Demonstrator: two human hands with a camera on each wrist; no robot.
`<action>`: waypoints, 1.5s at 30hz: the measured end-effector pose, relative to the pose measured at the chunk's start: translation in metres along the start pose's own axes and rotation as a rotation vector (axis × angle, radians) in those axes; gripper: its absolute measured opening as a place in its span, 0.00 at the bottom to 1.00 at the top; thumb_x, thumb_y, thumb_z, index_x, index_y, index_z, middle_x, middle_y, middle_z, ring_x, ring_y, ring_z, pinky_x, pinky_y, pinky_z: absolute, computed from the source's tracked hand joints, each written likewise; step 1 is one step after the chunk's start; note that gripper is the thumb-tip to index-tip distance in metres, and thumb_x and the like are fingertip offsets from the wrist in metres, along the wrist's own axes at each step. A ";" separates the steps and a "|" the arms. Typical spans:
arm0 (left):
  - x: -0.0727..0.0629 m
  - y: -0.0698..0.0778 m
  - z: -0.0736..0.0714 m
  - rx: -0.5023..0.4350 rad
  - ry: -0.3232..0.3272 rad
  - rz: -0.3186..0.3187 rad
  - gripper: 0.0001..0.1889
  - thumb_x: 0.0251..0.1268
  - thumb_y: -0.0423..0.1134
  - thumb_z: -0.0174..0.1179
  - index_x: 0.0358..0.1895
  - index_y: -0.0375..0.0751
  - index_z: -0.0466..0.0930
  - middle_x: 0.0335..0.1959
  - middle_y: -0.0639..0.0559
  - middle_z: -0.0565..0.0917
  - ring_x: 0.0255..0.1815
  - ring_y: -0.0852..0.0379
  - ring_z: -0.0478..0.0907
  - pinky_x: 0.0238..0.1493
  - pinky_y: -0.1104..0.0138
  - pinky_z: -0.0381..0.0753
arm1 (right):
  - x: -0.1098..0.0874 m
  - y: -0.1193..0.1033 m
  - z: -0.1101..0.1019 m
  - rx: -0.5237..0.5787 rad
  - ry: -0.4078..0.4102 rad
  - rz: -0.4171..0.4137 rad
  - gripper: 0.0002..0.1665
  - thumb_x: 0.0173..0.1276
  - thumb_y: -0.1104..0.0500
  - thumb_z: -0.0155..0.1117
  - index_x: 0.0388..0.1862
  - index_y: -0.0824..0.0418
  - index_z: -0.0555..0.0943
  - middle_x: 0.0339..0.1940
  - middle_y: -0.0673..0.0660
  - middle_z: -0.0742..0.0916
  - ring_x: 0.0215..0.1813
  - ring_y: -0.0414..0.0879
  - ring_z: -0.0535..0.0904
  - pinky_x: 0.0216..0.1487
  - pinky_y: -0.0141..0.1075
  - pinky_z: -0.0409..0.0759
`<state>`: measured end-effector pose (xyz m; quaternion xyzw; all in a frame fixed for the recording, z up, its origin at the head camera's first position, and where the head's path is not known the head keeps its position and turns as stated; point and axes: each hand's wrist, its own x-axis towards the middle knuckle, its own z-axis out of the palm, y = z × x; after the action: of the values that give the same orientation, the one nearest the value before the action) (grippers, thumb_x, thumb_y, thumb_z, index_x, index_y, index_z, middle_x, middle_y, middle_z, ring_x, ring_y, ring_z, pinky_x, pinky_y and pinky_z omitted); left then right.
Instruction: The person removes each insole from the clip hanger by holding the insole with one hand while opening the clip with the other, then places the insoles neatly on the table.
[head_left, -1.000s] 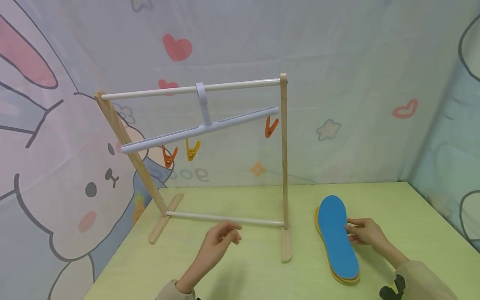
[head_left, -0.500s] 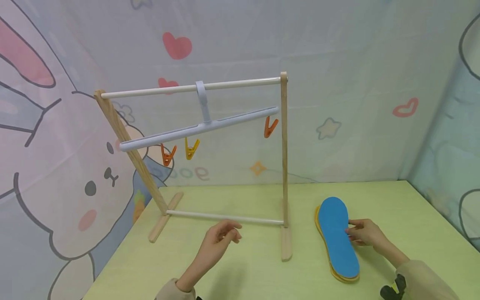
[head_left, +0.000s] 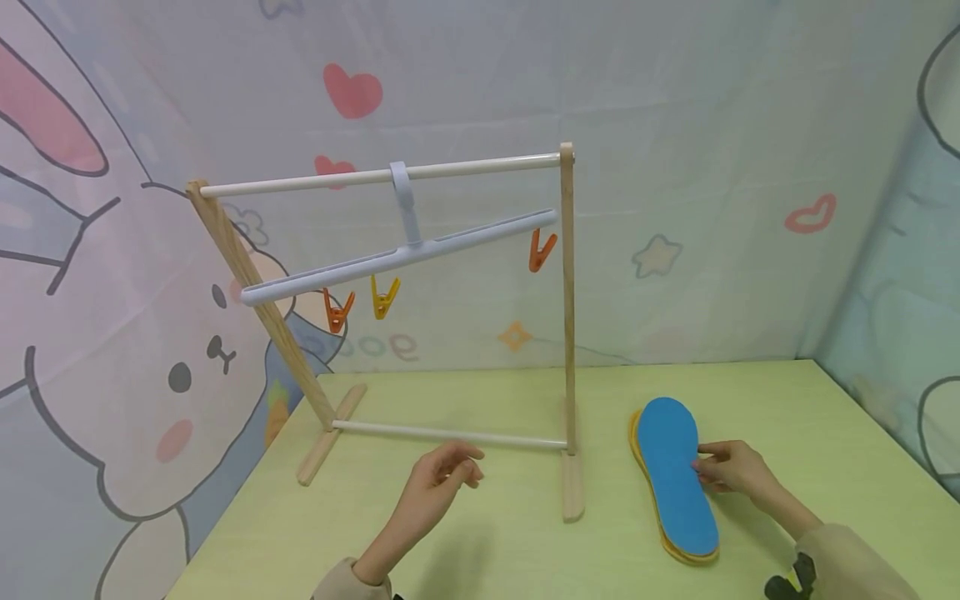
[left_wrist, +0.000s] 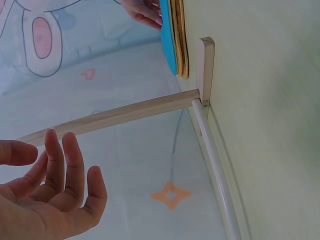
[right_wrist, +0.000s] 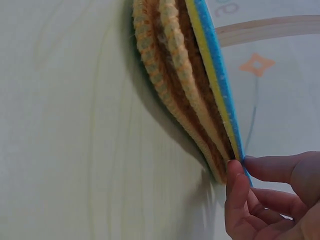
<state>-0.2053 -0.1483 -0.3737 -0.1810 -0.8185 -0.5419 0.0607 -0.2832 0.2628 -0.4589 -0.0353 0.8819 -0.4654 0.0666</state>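
Note:
A blue insole lies over a stack of brown insoles with stitched tan edges, on the right of the table. My right hand pinches the blue insole by its right edge, with thumb on top and fingertips beneath, as the right wrist view shows. There, a thin yellow layer runs under the blue surface. My left hand hovers above the table before the wooden rack, fingers loosely bent and holding nothing. In the left wrist view that hand is palm up to the camera, thumb apart from the fingers.
From the rack's white top rod hangs a tilted pale hanger. Two orange clips and a yellow clip hang under it. A printed cloth backdrop stands behind the green table.
The blue insole's far end has shifted slightly toward me and to the right, with my right hand pinching its edge. My left hand has stayed in place.

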 end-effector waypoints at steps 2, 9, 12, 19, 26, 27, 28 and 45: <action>0.000 0.000 0.000 -0.004 -0.002 -0.001 0.08 0.63 0.32 0.49 0.41 0.34 0.76 0.29 0.38 0.81 0.29 0.56 0.78 0.35 0.72 0.76 | -0.001 0.001 0.000 -0.005 0.002 -0.002 0.38 0.60 0.54 0.61 0.56 0.83 0.62 0.35 0.62 0.84 0.30 0.39 0.81 0.32 0.35 0.80; 0.000 0.000 0.001 -0.010 -0.003 -0.005 0.08 0.63 0.32 0.49 0.41 0.34 0.76 0.29 0.38 0.81 0.30 0.55 0.78 0.34 0.72 0.76 | -0.005 -0.003 -0.002 -0.040 0.007 -0.023 0.34 0.60 0.57 0.60 0.55 0.82 0.64 0.36 0.65 0.84 0.31 0.43 0.82 0.33 0.38 0.81; -0.001 -0.001 0.001 -0.009 -0.003 -0.003 0.08 0.63 0.32 0.49 0.41 0.34 0.76 0.29 0.38 0.81 0.29 0.56 0.78 0.34 0.72 0.76 | -0.007 -0.005 -0.003 -0.069 0.026 -0.034 0.32 0.60 0.58 0.59 0.55 0.81 0.65 0.35 0.66 0.84 0.31 0.46 0.82 0.33 0.39 0.81; -0.001 -0.002 0.002 -0.007 0.003 0.005 0.08 0.63 0.31 0.49 0.40 0.33 0.76 0.29 0.38 0.80 0.29 0.56 0.78 0.34 0.72 0.76 | -0.012 -0.016 -0.002 -0.093 0.069 -0.070 0.30 0.62 0.59 0.57 0.56 0.79 0.65 0.35 0.67 0.84 0.32 0.47 0.82 0.32 0.38 0.80; -0.002 -0.002 0.003 -0.008 0.008 -0.003 0.08 0.63 0.31 0.49 0.40 0.34 0.77 0.28 0.38 0.80 0.29 0.58 0.78 0.34 0.72 0.75 | -0.021 -0.028 0.007 -0.083 0.102 -0.137 0.25 0.65 0.61 0.53 0.56 0.77 0.67 0.34 0.65 0.84 0.30 0.46 0.82 0.29 0.35 0.80; -0.002 -0.002 0.003 -0.009 0.009 -0.003 0.08 0.63 0.31 0.49 0.40 0.34 0.77 0.28 0.38 0.80 0.29 0.58 0.78 0.34 0.72 0.75 | -0.022 -0.030 0.009 -0.080 0.106 -0.141 0.24 0.65 0.62 0.52 0.56 0.76 0.67 0.34 0.65 0.84 0.30 0.45 0.82 0.29 0.34 0.80; -0.002 -0.003 0.003 -0.011 0.008 -0.003 0.08 0.63 0.31 0.49 0.40 0.34 0.77 0.29 0.38 0.80 0.29 0.58 0.78 0.34 0.72 0.75 | -0.023 -0.033 0.010 -0.076 0.108 -0.141 0.24 0.65 0.62 0.51 0.56 0.75 0.67 0.34 0.64 0.85 0.30 0.44 0.82 0.29 0.34 0.80; -0.001 -0.003 0.014 -0.056 0.029 -0.027 0.08 0.63 0.31 0.50 0.40 0.33 0.77 0.32 0.37 0.80 0.28 0.59 0.78 0.33 0.72 0.74 | -0.036 -0.066 0.030 -0.135 0.203 -0.269 0.21 0.64 0.63 0.54 0.55 0.71 0.71 0.31 0.60 0.86 0.27 0.41 0.81 0.27 0.27 0.75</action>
<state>-0.2040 -0.1372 -0.3825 -0.1638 -0.8043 -0.5680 0.0602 -0.2430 0.2053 -0.4183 -0.1103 0.9007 -0.4110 -0.0881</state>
